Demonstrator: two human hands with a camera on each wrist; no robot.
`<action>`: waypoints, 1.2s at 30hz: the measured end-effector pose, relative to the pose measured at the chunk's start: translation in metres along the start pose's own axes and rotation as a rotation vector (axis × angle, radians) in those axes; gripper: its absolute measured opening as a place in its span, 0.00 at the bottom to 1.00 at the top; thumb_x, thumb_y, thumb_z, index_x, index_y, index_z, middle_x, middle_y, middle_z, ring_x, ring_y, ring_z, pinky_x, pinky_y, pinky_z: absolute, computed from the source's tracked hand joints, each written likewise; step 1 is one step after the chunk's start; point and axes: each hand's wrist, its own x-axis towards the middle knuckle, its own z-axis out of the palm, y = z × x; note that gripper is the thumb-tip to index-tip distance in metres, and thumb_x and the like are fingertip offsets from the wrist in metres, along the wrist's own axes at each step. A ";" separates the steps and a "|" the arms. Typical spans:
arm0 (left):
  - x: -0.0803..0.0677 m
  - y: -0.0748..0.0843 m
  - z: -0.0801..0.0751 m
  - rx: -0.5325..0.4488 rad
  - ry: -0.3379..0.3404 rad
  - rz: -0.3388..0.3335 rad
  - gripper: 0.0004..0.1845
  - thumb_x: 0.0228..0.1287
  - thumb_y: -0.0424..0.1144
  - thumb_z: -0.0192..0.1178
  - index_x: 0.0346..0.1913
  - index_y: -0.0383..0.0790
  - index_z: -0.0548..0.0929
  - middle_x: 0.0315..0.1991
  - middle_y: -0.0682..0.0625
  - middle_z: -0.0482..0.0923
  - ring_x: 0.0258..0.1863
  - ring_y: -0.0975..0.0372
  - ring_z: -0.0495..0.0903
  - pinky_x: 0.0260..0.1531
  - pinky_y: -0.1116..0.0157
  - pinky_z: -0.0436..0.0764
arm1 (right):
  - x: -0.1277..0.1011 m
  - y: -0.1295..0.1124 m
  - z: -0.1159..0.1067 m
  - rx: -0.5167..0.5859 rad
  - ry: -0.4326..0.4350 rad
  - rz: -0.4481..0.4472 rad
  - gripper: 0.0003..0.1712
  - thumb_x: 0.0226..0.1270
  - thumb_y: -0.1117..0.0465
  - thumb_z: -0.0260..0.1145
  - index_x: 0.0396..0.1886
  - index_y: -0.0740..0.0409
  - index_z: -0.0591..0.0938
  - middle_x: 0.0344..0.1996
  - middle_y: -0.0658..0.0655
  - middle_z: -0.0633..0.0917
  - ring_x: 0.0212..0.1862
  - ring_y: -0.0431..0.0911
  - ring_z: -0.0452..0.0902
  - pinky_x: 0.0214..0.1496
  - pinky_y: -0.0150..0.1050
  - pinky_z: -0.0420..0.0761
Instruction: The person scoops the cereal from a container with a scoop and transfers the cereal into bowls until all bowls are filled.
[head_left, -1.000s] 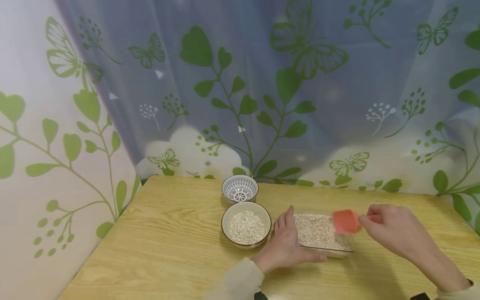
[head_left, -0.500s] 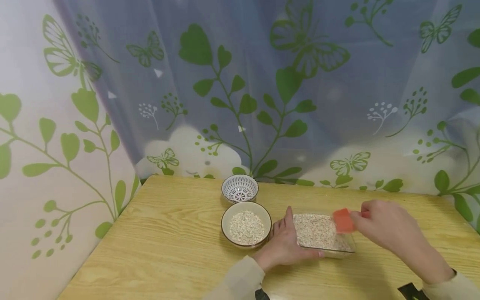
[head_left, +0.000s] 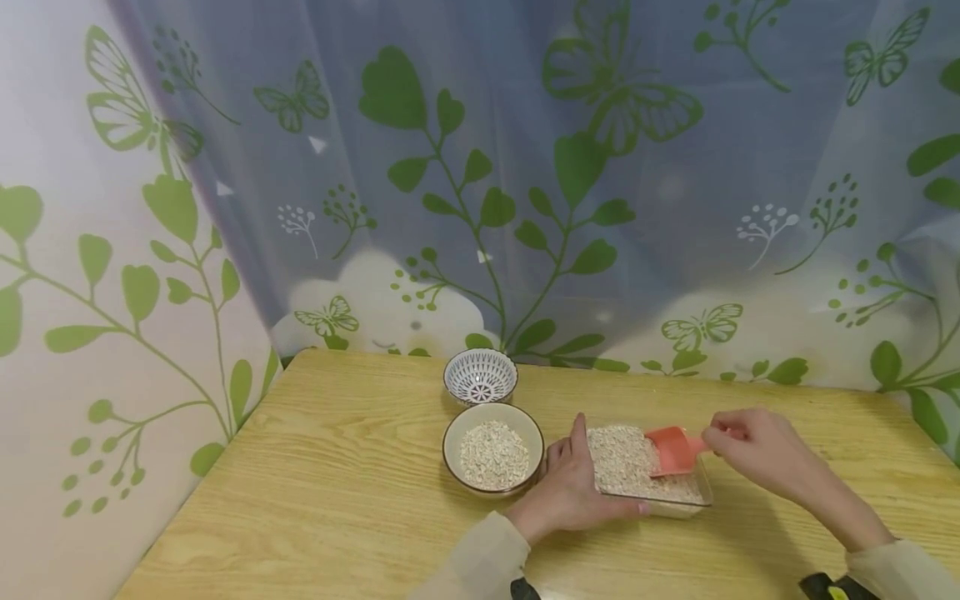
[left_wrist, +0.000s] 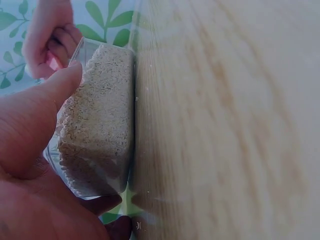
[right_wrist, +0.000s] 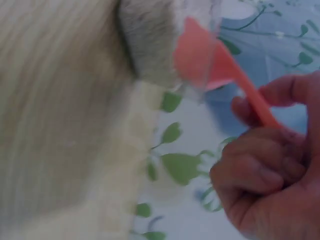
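In the head view, a clear rectangular container (head_left: 678, 507) full of oats (head_left: 622, 458) stands on the table. My left hand (head_left: 567, 492) holds its left end, the thumb along the near side and the fingers round the end. The left wrist view shows the thumb (left_wrist: 65, 85) against the container wall. My right hand (head_left: 765, 454) grips the handle of a red scoop (head_left: 672, 450), its blade dipped into the oats at the right part of the container. In the right wrist view the scoop (right_wrist: 195, 55) shows through the clear wall, fingers curled round its handle.
Just left of my left hand stands a cream bowl (head_left: 454, 437) with a dark rim and oats in it. Behind it is a smaller patterned bowl (head_left: 480, 375). The wooden table (head_left: 337, 483) meets a leaf-and-butterfly curtain (head_left: 480, 208) at the back.
The scoop has gone from above the right part of the container down into the oats, its blade turned and shifted left. The left hand has kept its hold on the container.
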 end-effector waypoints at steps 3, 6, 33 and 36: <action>0.000 0.000 0.000 0.009 0.005 0.002 0.73 0.45 0.68 0.77 0.84 0.50 0.37 0.78 0.39 0.57 0.79 0.48 0.53 0.73 0.45 0.67 | 0.000 0.012 0.004 0.085 -0.026 -0.021 0.17 0.76 0.59 0.54 0.25 0.56 0.80 0.14 0.43 0.63 0.18 0.35 0.51 0.22 0.34 0.60; -0.001 0.000 0.000 0.019 0.006 0.001 0.74 0.45 0.68 0.76 0.84 0.50 0.37 0.78 0.39 0.57 0.79 0.48 0.54 0.73 0.45 0.67 | -0.001 0.021 0.007 0.180 -0.062 -0.016 0.18 0.79 0.59 0.53 0.29 0.60 0.82 0.14 0.43 0.61 0.17 0.35 0.50 0.20 0.35 0.63; 0.000 -0.001 0.001 0.036 0.013 0.007 0.73 0.45 0.68 0.76 0.84 0.49 0.38 0.79 0.39 0.56 0.79 0.48 0.55 0.73 0.46 0.68 | -0.007 0.021 0.019 0.682 -0.263 0.197 0.21 0.78 0.59 0.50 0.20 0.49 0.61 0.13 0.44 0.53 0.17 0.38 0.45 0.17 0.33 0.52; 0.000 -0.002 0.001 0.039 0.017 0.008 0.73 0.45 0.68 0.76 0.84 0.49 0.38 0.79 0.38 0.57 0.79 0.48 0.55 0.73 0.46 0.68 | -0.008 0.021 0.021 0.690 -0.256 0.211 0.19 0.76 0.60 0.50 0.20 0.50 0.66 0.12 0.43 0.54 0.16 0.37 0.46 0.17 0.32 0.53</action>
